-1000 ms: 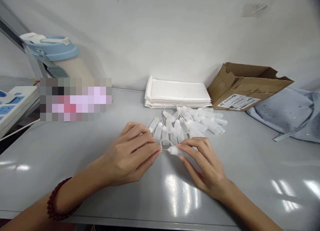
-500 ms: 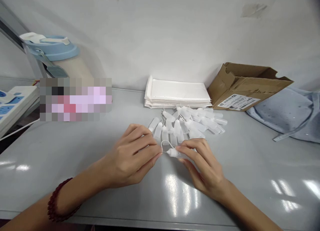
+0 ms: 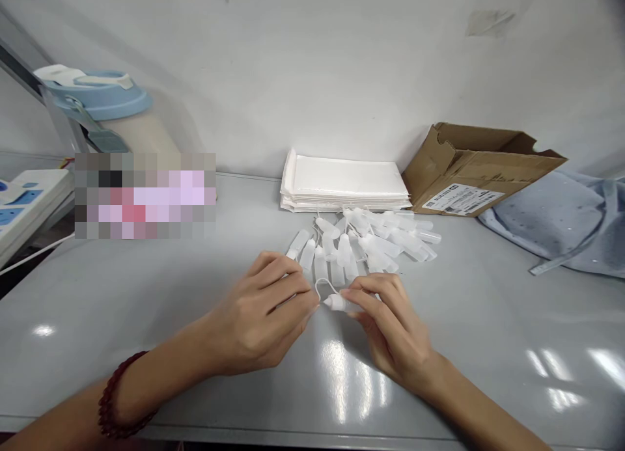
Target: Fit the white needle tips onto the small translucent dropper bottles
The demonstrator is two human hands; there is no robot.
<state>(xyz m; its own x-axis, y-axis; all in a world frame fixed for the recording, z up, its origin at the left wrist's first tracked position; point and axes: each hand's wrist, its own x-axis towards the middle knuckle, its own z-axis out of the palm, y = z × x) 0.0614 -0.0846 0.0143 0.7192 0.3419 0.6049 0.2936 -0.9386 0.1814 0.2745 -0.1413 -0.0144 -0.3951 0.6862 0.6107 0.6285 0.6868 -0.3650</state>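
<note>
My right hand [image 3: 395,327] pinches a small white translucent bottle [image 3: 336,302] lying sideways, its narrow tip pointing left. A thin white strap [image 3: 326,281] arcs from the bottle's neck toward my left hand [image 3: 273,314]. The fingertips of my left hand are pinched together at the strap's end, close to the bottle's tip; what is between them is mostly hidden. Just beyond both hands lies a pile of similar white bottles [image 3: 344,252], some with caps and loops of strap.
Behind the pile is a stack of white padded envelopes [image 3: 346,177]. An open cardboard box [image 3: 469,174] and a blue-grey cloth [image 3: 561,223] are at the right. A large bottle with a blue lid [image 3: 102,99] and a power strip [image 3: 29,197] stand left on the grey table [image 3: 170,399].
Both hands have shifted slightly downward in the view. The held bottle's tip shows a little nearer my left fingertips. The camera view has moved slightly.
</note>
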